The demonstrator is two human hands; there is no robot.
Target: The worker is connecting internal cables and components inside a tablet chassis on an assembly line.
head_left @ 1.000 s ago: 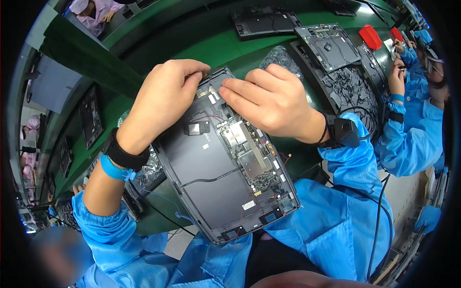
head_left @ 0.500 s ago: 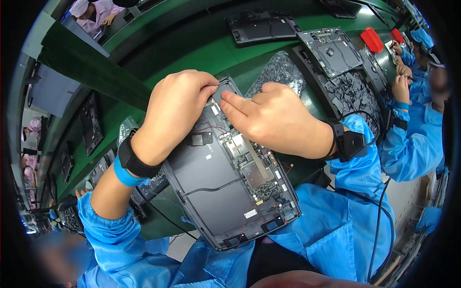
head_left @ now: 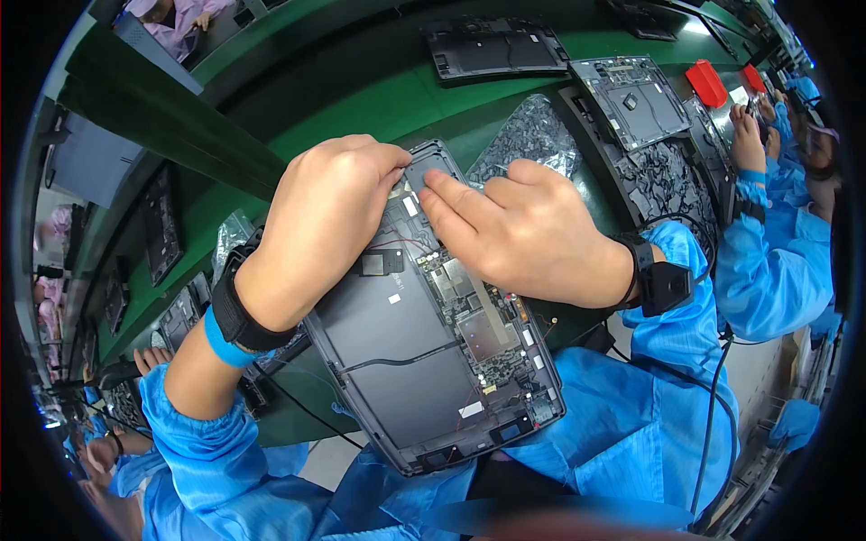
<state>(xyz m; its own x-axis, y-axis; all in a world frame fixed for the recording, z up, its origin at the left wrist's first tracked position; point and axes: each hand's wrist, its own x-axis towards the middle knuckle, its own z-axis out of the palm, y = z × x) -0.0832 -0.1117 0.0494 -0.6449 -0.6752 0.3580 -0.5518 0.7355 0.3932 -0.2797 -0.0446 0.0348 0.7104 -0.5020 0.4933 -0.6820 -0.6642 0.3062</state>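
An opened tablet-like device point(head_left: 388, 316) with a dark grey shell lies tilted before me, its near end by my lap. A bare circuit board point(head_left: 483, 329), thin red wires and a black cable point(head_left: 397, 358) show inside it. My left hand point(head_left: 329, 203) is closed in a pinch at the far end's left edge; what its fingertips hold, if anything, is hidden. From the right, my right hand point(head_left: 532, 230) rests two outstretched fingers on the inside of that far end. Its other fingers are curled, and its thumb is out of sight.
Behind lies a clear plastic bag point(head_left: 528, 135) of dark parts. At right, another opened device point(head_left: 631, 99) rests on a bin of small dark pieces point(head_left: 667, 180). One more shell point(head_left: 496, 50) lies farther back, near red trays point(head_left: 705, 83). A co-worker's blue sleeve point(head_left: 771, 261) is close at right.
The two outstretched fingers of my right hand have shifted slightly right along the far end. My left hand keeps its pinch at the edge. The view has shifted a little.
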